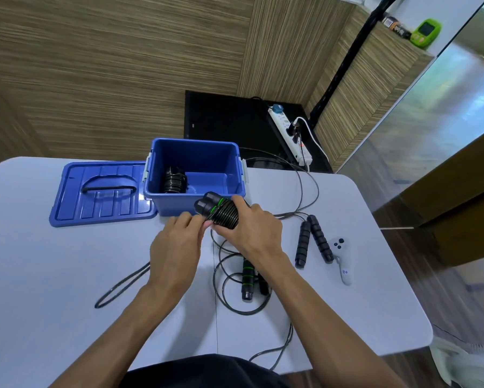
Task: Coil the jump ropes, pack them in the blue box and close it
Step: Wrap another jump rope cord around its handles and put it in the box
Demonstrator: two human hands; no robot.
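Note:
My right hand (252, 225) grips a coiled jump rope (221, 212) with black handles and green bands, its cord wound around the handles, just in front of the open blue box (196, 197). My left hand (179, 242) pinches the bundle's lower left end with its fingertips. Inside the box lies another coiled rope (173, 182). The blue lid (101, 191) lies flat to the box's left. A loose green-banded rope (246, 278) sits under my right forearm. A black foam-handled rope (310, 242) lies to the right, its cord looping toward the box.
A white handheld controller (341, 259) lies near the table's right edge. A cord loop (123, 284) trails across the white table (67, 303) at left, and more cord hangs off the front edge. Behind the table, a power strip (291, 135) rests on a black surface.

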